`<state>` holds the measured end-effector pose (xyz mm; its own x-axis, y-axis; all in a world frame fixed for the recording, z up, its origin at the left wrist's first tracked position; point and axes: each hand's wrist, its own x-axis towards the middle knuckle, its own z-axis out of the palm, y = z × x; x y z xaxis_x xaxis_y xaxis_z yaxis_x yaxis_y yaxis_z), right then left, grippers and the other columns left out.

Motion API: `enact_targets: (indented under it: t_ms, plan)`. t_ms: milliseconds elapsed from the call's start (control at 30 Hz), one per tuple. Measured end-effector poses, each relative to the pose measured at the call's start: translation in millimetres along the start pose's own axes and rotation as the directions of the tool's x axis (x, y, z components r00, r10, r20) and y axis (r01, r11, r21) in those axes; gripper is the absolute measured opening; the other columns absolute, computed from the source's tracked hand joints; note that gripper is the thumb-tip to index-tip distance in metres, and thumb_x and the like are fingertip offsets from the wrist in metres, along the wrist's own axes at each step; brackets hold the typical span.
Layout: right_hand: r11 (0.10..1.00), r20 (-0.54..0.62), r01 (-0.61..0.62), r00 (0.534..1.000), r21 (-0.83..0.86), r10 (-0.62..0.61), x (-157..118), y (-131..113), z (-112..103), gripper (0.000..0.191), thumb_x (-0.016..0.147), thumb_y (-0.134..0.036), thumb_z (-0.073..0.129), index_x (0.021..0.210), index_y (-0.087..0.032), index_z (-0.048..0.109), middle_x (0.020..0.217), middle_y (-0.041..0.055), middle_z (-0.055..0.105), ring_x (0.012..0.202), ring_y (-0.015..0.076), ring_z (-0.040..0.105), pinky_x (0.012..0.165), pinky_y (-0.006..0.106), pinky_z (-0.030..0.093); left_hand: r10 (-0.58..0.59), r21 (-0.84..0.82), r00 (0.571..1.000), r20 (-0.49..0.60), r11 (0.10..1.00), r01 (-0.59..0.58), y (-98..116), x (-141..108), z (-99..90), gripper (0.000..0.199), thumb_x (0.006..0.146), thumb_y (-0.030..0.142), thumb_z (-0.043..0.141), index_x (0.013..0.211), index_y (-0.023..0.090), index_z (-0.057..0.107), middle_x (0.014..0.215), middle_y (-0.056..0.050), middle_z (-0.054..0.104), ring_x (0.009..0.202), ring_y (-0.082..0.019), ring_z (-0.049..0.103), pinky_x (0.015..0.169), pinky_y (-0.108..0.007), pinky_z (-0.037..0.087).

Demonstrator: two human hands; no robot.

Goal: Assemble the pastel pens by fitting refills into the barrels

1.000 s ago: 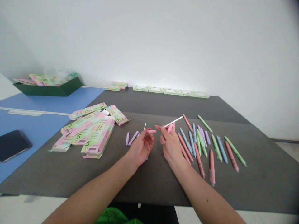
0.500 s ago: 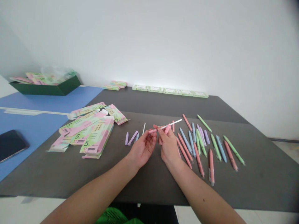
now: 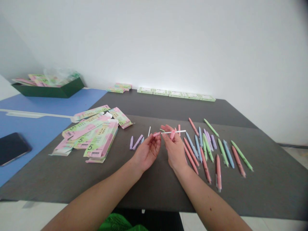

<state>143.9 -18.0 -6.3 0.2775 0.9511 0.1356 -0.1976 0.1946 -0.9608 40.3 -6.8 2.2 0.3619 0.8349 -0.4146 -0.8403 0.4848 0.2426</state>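
My left hand [image 3: 147,153] pinches a short pink pen barrel [image 3: 156,134] between thumb and fingertips. My right hand [image 3: 176,150] holds a thin white pen refill [image 3: 180,131], its tip close to the end of that barrel; I cannot tell whether the tip is inside. A second pink pen piece [image 3: 172,134] is tucked in the same right hand. Left of my hands lie purple pen pieces [image 3: 137,142], a blue one partly hidden, and another white stick [image 3: 149,131]. Several pink, blue, green and purple pens [image 3: 218,173] lie to the right, some in clear sleeves.
Flat printed cartons [image 3: 101,141] are heaped at the left. A row of light green boxes [image 3: 176,94] runs along the wall, beside a small carton stack [image 3: 119,87]. A dark green tray [image 3: 45,92] and a phone [image 3: 13,148] are on the blue surface.
The white refill has swung from slanting upward to nearly level. My right fingers have spread out more behind it. The left hand keeps its pinch on the pink barrel.
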Motion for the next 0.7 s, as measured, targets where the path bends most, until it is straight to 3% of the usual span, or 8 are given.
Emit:
enact_targets:
  t_ms: [167, 433, 567, 700]
  plan:
    - [0.997, -0.002, -0.010, 1.000, -0.082, 0.010, 1.1, -5.8, -6.7, 0.034, 0.081, -0.039, 0.060, 0.112, -0.025, 0.064, 0.095, 0.0070, 0.068, 0.085, 0.0206, 0.059, 0.064, 0.032, 0.047, 0.001, 0.019, 1.000, -0.010, 1.000, -0.001, -0.2, 1.5, -2.1, 0.023, 0.094, 0.015, 0.041, 0.086, 0.010, 0.061, 0.071, -0.004, 0.067, 0.063, -0.008, 0.067, 0.064, -0.016, 0.058]
    - [0.991, 0.083, 0.092, 0.993, -0.099, -0.084, 1.3, 10.4, -2.7, 0.024, 0.085, -0.038, 0.056, 0.089, -0.021, 0.072, 0.104, 0.0057, 0.068, 0.104, 0.0208, 0.059, 0.093, 0.038, 0.044, -0.029, 0.123, 0.995, 0.098, 0.992, 0.016, -7.8, 1.8, -5.9, 0.024, 0.095, 0.022, 0.042, 0.087, 0.009, 0.062, 0.076, -0.005, 0.067, 0.065, -0.008, 0.066, 0.067, -0.016, 0.057]
    - [0.974, 0.114, 0.137, 0.986, -0.179, -0.118, -0.4, 6.4, -5.3, 0.028, 0.085, -0.039, 0.055, 0.105, -0.023, 0.068, 0.111, 0.0058, 0.066, 0.105, 0.0212, 0.058, 0.092, 0.039, 0.044, 0.008, 0.143, 0.996, 0.092, 0.989, -0.021, -1.9, 1.8, -4.1, 0.023, 0.095, 0.023, 0.043, 0.088, 0.011, 0.061, 0.082, -0.006, 0.069, 0.071, -0.009, 0.068, 0.071, -0.017, 0.057]
    - [0.889, 0.158, 0.292, 0.955, -0.352, -0.252, 1.1, -9.4, -17.2, 0.036, 0.090, -0.039, 0.048, 0.120, -0.022, 0.058, 0.113, 0.0077, 0.063, 0.103, 0.0211, 0.057, 0.087, 0.038, 0.044, 0.099, 0.122, 0.992, 0.083, 0.986, -0.109, 14.5, 2.7, -1.0, 0.024, 0.095, 0.022, 0.040, 0.087, 0.011, 0.061, 0.081, -0.005, 0.069, 0.073, -0.010, 0.069, 0.069, -0.017, 0.057]
